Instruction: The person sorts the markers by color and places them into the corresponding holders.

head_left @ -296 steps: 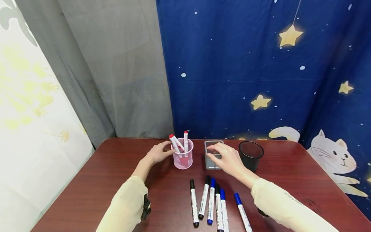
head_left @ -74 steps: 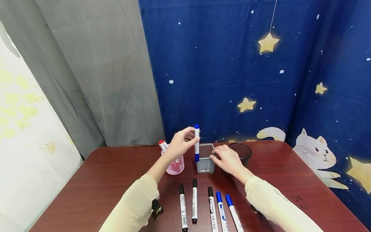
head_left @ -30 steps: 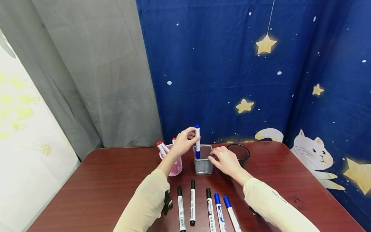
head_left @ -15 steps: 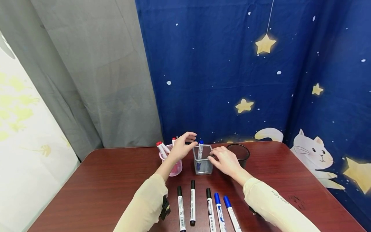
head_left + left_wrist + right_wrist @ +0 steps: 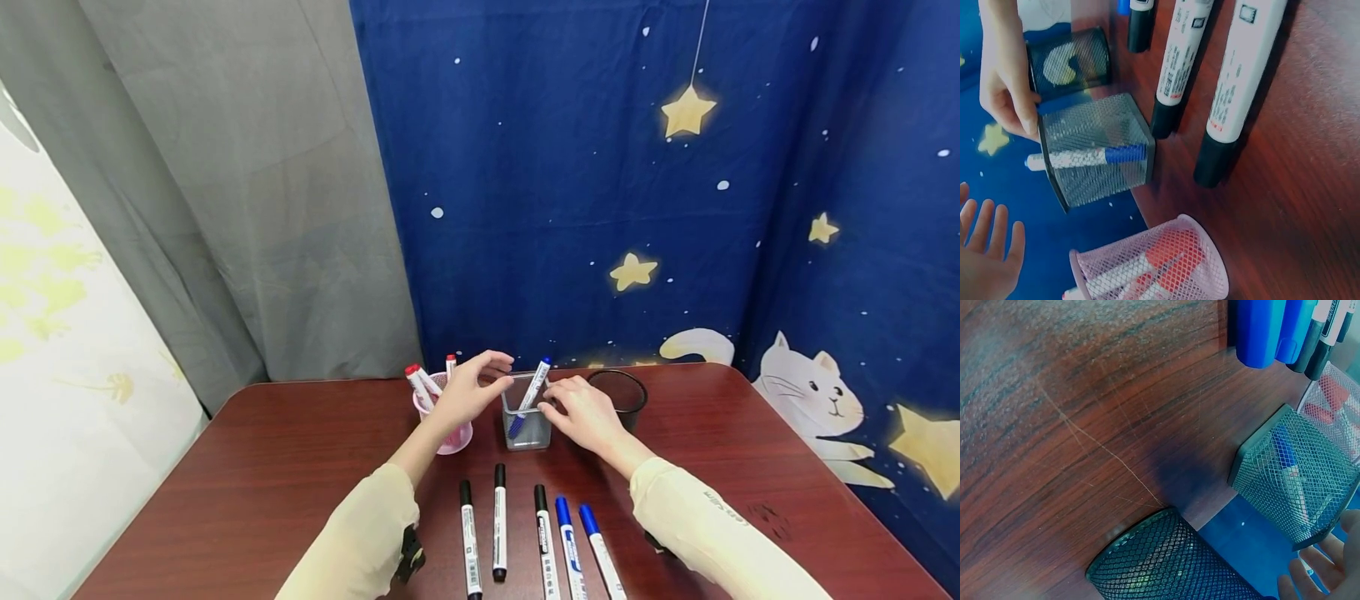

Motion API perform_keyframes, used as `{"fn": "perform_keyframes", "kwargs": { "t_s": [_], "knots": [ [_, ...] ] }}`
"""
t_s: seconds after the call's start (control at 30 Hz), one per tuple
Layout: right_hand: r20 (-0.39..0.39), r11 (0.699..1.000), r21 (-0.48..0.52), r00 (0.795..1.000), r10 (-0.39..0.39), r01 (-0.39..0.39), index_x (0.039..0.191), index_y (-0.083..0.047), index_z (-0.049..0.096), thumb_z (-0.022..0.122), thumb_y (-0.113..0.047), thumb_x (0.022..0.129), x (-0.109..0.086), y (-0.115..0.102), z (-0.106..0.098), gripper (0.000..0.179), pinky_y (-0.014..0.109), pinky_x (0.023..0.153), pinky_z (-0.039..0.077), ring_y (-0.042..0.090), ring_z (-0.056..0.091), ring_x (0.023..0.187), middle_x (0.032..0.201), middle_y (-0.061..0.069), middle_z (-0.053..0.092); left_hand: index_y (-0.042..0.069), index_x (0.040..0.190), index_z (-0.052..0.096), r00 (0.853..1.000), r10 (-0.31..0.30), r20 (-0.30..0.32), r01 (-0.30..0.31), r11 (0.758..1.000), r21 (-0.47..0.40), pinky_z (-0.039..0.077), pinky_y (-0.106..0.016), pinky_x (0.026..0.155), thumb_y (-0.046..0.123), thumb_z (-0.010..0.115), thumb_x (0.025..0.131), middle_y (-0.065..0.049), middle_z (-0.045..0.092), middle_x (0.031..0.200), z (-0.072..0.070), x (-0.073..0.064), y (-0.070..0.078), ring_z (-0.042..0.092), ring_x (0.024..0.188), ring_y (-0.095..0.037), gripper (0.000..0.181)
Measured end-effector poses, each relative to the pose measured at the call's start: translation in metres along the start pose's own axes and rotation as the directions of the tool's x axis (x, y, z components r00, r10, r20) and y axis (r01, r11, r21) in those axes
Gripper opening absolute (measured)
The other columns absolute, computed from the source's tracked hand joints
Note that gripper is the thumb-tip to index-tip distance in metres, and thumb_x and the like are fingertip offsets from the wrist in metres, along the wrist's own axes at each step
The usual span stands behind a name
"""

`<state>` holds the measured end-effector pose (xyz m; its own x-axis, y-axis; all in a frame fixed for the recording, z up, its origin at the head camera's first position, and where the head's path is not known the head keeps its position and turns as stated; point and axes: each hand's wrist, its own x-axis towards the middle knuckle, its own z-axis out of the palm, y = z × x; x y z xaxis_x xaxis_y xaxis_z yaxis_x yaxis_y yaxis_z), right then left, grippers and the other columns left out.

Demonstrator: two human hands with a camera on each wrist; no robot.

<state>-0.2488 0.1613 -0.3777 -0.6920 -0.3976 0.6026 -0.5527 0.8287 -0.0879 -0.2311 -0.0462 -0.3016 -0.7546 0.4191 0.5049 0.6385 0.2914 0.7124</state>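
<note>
A square silver mesh pen holder (image 5: 528, 433) stands on the table, with one blue-capped whiteboard marker (image 5: 534, 385) leaning to the right inside it. My right hand (image 5: 588, 417) holds the holder's right rim with thumb and fingertips; the right wrist view shows those fingers (image 5: 1310, 565) at the rim. Just left of the opening, my left hand (image 5: 467, 392) hovers with parted fingers and nothing in them. Behind its wrist, a round pink mesh pen holder (image 5: 454, 440) contains red-capped markers (image 5: 420, 385). The left wrist view shows the blue marker (image 5: 1085, 157) through the mesh.
A round black mesh pen holder (image 5: 628, 398) stands to the right, partly behind my right hand. On the table (image 5: 285, 483) in front lie black-capped markers (image 5: 500, 521) and two blue-capped markers (image 5: 570, 546). Curtains hang beyond the table's back edge.
My left hand has lowered the blue marker into the silver holder and let go. The marker has tipped from upright to leaning right. My right hand has stayed at the rim.
</note>
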Motion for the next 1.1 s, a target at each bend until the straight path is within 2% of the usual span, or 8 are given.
{"fn": "perform_keyframes", "kwargs": {
  "t_s": [0.13,0.37,0.5,0.63,0.8,0.93,1.0,1.1],
  "knots": [
    [-0.002,1.000,0.001,1.000,-0.003,0.003,0.088,-0.012,0.066,0.063,-0.029,0.080,0.000,0.000,0.000,0.019,0.033,0.068,0.046,0.016,0.054,0.085,0.091,0.000,0.063,-0.005,0.101,0.056,0.999,0.025,0.046,-0.025,1.000,0.014,0.046,-0.039,0.071,-0.002,0.059,0.080,-0.017,0.061,0.093,0.005,-0.009,0.013,0.058,0.084,-0.030,0.020],
    [0.022,1.000,0.001,1.000,0.004,-0.004,0.088,-0.012,0.066,0.064,-0.029,0.079,0.002,0.000,-0.004,0.019,0.033,0.066,0.047,0.016,0.054,0.085,0.089,-0.001,0.062,0.002,0.101,0.059,0.984,0.080,0.157,-0.089,0.995,0.048,0.047,-0.029,0.069,0.006,0.062,0.082,-0.008,0.063,0.091,0.023,-0.020,-0.006,0.059,0.083,-0.014,0.020],
    [0.041,1.000,-0.004,0.999,0.012,-0.012,0.088,-0.013,0.066,0.065,-0.029,0.078,0.005,-0.001,-0.007,0.020,0.034,0.063,0.047,0.016,0.054,0.083,0.089,0.000,0.062,0.005,0.098,0.061,0.962,0.142,0.232,-0.160,0.985,0.065,0.045,-0.024,0.072,0.011,0.062,0.081,-0.002,0.063,0.089,0.030,-0.030,-0.006,0.057,0.083,-0.007,0.018],
    [0.069,1.000,-0.008,0.997,0.019,-0.019,0.089,-0.014,0.067,0.063,-0.032,0.079,0.007,-0.001,-0.010,0.021,0.035,0.061,0.047,0.016,0.054,0.082,0.089,-0.001,0.062,0.007,0.097,0.061,0.925,0.199,0.324,-0.250,0.960,0.124,0.043,-0.020,0.073,0.014,0.063,0.081,0.000,0.063,0.088,0.039,-0.043,-0.002,0.057,0.082,-0.004,0.017],
    [0.085,1.000,-0.008,0.996,0.027,-0.026,0.089,-0.015,0.067,0.062,-0.034,0.079,0.008,-0.001,-0.010,0.022,0.036,0.062,0.047,0.016,0.055,0.083,0.090,0.000,0.062,0.016,0.098,0.062,0.857,0.217,0.467,-0.390,0.866,0.313,0.038,-0.011,0.069,0.026,0.060,0.082,0.010,0.060,0.089,0.051,-0.058,0.004,0.051,0.078,0.005,0.019],
    [0.097,0.999,-0.006,0.995,0.037,-0.036,0.089,-0.014,0.067,0.062,-0.034,0.079,0.007,-0.001,-0.010,0.022,0.036,0.063,0.047,0.016,0.054,0.082,0.090,0.000,0.062,0.020,0.099,0.062,0.786,0.240,0.570,-0.498,0.792,0.353,0.037,-0.011,0.069,0.029,0.059,0.083,0.013,0.057,0.089,0.062,-0.070,0.008,0.049,0.079,0.005,0.019],
    [0.102,0.999,-0.002,0.994,0.040,-0.040,0.089,-0.014,0.067,0.063,-0.034,0.079,0.006,-0.001,-0.010,0.022,0.035,0.063,0.047,0.016,0.054,0.081,0.090,-0.001,0.062,0.021,0.100,0.062,0.749,0.253,0.613,-0.560,0.736,0.380,0.038,-0.012,0.071,0.030,0.058,0.083,0.013,0.056,0.089,0.068,-0.076,0.010,0.050,0.084,0.002,0.020],
    [0.102,0.999,0.000,0.994,0.042,-0.042,0.089,-0.014,0.067,0.063,-0.034,0.079,0.006,-0.001,-0.009,0.022,0.035,0.063,0.046,0.015,0.054,0.081,0.090,-0.001,0.062,0.023,0.100,0.060,0.688,0.259,0.677,-0.664,0.602,0.444,0.039,-0.014,0.069,0.035,0.058,0.082,0.014,0.056,0.092,0.077,-0.086,0.014,0.050,0.087,-0.001,0.022]
  ]
}}
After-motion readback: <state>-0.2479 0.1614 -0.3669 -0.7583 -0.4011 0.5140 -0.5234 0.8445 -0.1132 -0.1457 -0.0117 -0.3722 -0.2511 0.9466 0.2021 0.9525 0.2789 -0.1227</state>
